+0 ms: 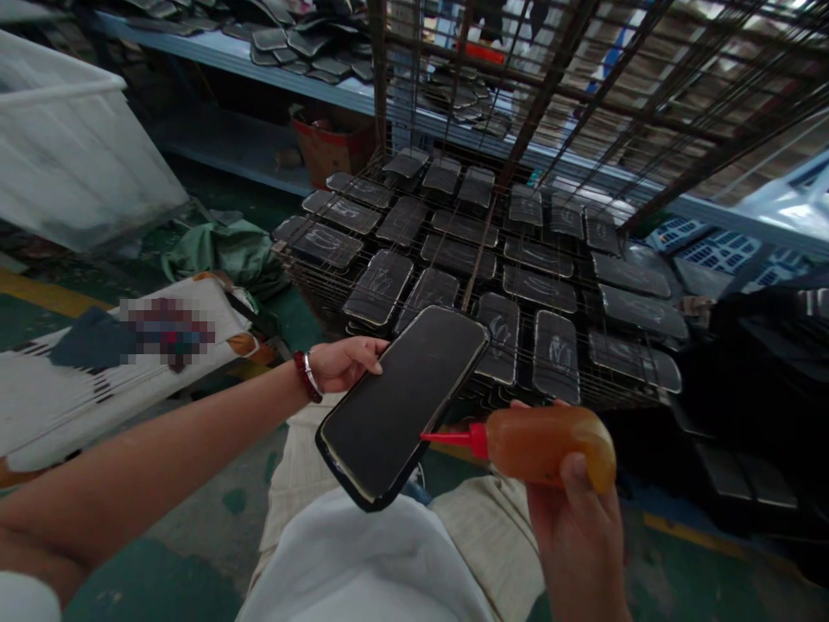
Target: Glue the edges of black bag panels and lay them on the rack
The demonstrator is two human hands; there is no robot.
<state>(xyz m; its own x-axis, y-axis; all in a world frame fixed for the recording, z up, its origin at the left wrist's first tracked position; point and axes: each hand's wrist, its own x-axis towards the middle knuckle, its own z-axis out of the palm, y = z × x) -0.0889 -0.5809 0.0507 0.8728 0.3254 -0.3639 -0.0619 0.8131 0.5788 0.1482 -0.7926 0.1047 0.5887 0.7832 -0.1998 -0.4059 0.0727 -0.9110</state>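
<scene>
My left hand grips a flat black panel with rounded corners by its left edge, thumb on top and the other fingers hidden beneath. A pale line, glossy in places, runs along the panel's rim. In my right hand lies a squeeze bottle of amber liquid, on its side with the fingers wrapped round it. Its red nozzle points left, and the tip meets the panel's right edge in view; whether it touches I cannot tell.
Beyond the panel, a wire rack carries many similar black panels. A white bench stands left, near a green cloth and a large white bin. Behind are a shelf and a cardboard box.
</scene>
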